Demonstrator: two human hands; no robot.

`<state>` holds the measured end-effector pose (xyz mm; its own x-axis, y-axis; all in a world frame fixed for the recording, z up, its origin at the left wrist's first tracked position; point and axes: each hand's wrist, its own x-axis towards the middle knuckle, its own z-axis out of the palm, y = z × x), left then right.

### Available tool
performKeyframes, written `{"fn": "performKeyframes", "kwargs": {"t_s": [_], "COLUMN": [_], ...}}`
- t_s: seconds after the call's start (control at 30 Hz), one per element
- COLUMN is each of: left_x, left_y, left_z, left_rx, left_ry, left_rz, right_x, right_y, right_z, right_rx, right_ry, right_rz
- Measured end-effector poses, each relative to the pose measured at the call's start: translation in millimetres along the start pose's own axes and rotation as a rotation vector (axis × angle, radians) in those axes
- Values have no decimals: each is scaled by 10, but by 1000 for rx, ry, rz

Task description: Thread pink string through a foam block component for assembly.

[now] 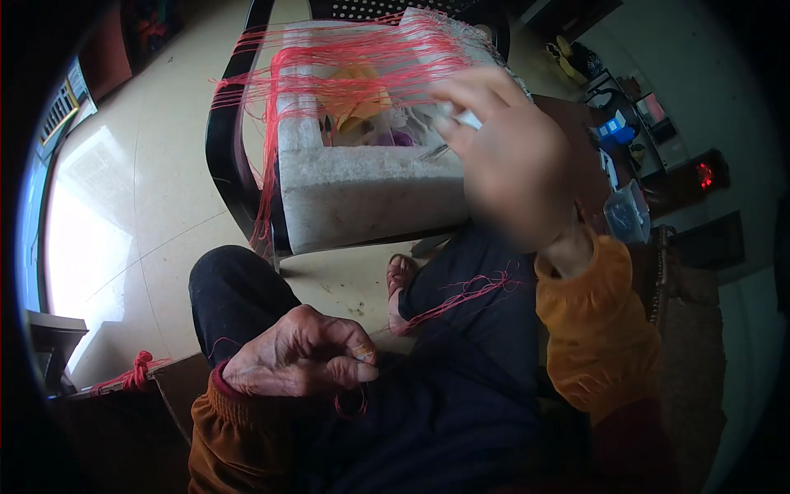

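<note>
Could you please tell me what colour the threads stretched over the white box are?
The threads are pinkish red, seen best in the head view.

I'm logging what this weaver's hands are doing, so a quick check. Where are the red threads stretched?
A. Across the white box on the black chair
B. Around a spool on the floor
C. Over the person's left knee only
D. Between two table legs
A: the red threads run across the top of the white box sitting on the black chair, with the right hand raised at them.
</note>
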<state>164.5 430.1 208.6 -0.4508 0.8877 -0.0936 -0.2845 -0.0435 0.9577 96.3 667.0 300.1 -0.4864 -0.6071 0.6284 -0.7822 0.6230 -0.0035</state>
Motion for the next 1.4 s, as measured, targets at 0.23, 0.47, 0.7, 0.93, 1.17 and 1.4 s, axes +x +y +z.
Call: {"fn": "performKeyframes", "kwargs": {"t_s": [0.23, 0.47, 0.7, 0.93, 1.17, 1.4], "left_x": [24, 24, 49, 33, 33, 28], "left_y": [-38, 7, -1, -22, -49, 4], "left_z": [-28, -15, -29, -43, -19, 20], "left_rx": [41, 10, 26, -1, -38, -39], "left_ry": [-11, -8, -4, -28, -17, 6], "left_rz": [-34, -76, -38, -65, -41, -68], "right_x": [-699, -784, -740, -659, -635, -597], "right_y": [-291, -274, -250, -294, -273, -344], "right_z": [27, 351, 493, 533, 551, 642], "right_rx": [18, 52, 60, 48, 31, 39], "right_ry": [-220, -303, -312, -267, -282, -261], "right_rz": [195, 324, 341, 277, 254, 279]}}
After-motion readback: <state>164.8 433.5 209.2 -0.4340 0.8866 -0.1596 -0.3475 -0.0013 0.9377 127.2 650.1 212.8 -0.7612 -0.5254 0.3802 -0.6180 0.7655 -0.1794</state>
